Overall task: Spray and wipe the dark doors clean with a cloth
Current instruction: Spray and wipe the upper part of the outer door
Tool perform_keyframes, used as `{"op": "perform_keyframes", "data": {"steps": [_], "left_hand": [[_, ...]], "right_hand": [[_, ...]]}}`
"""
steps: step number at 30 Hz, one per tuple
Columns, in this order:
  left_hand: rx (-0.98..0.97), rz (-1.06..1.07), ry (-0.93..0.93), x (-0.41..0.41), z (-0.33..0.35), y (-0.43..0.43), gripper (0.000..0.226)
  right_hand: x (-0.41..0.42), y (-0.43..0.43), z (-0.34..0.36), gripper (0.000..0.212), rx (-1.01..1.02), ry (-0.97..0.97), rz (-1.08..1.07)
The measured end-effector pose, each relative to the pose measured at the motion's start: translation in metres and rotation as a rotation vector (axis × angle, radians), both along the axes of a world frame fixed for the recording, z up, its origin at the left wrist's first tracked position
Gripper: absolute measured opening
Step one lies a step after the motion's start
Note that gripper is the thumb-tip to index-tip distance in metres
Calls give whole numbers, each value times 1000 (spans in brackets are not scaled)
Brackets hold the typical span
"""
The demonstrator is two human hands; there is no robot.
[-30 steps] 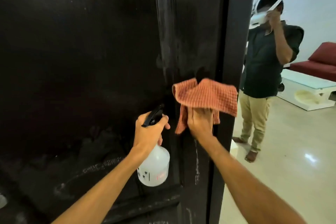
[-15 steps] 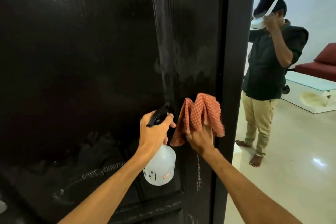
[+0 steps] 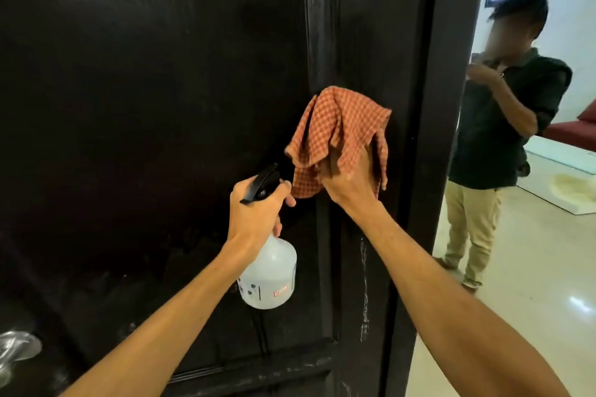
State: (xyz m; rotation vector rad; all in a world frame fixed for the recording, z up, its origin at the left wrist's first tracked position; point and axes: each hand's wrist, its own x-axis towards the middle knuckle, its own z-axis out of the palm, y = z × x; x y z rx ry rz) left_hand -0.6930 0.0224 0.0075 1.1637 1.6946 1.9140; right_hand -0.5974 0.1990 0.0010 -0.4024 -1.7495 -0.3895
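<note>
A glossy dark door (image 3: 145, 106) fills the left and middle of the head view, with wet streaks near its top. My right hand (image 3: 350, 185) presses an orange checked cloth (image 3: 338, 126) flat against the door's right stile. My left hand (image 3: 256, 211) grips the neck of a white spray bottle (image 3: 269, 277) with a black trigger head (image 3: 261, 182), held just in front of the door, left of the cloth. White drip marks run down the stile below my right forearm.
The door's edge (image 3: 442, 138) stands at the right. Beyond it a person (image 3: 496, 126) in a dark shirt and tan trousers stands on a shiny tiled floor (image 3: 522, 332). A red sofa (image 3: 574, 132) is at far right. A silver door knob (image 3: 16, 348) shows at bottom left.
My right hand has slid the cloth up the door from its lower position half a second ago. The spray bottle stays about where it was. The person beyond has lowered the white headset.
</note>
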Motion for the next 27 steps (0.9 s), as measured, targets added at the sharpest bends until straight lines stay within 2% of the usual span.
{"op": "perform_keyframes", "data": {"steps": [3, 5, 7, 9, 10, 14, 16, 18, 20, 21, 23, 25, 27], "left_hand": [[1, 4, 38, 2, 18, 1, 23], [35, -14, 43, 3, 30, 0, 22], [78, -43, 51, 2, 40, -2, 18], [93, -49, 57, 0, 46, -3, 16], [95, -51, 62, -2, 48, -3, 16], [116, -30, 58, -3, 52, -3, 15], [120, -29, 46, -4, 55, -3, 15], [126, -33, 37, -6, 58, -6, 16], [133, -37, 44, -6, 64, -8, 16], [135, -44, 57, -6, 68, -9, 15], [139, -48, 70, -6, 78, -6, 14], [150, -45, 75, -6, 88, -3, 16], [165, -43, 82, -6, 98, -1, 20]], "right_hand": [[-11, -2, -34, 4, -16, 89, -91], [-15, -17, -91, 12, -131, 147, -100], [-13, -25, -120, 22, -122, 93, -85], [-13, -15, -91, 23, -6, -30, -162], [-17, -10, -59, 25, 35, -7, -171], [-24, -8, 73, 21, -41, 238, -121], [-28, -16, 65, 23, -27, 176, -105], [-26, -26, 15, 36, -19, 57, -77], [-22, -22, -23, 39, -25, -92, -139], [-23, -17, -15, 38, 40, -150, -204], [-26, -13, 36, 37, 125, -93, -203], [-28, -14, 83, 22, 148, 108, -117], [-32, -32, 76, 25, -13, 150, -75]]}}
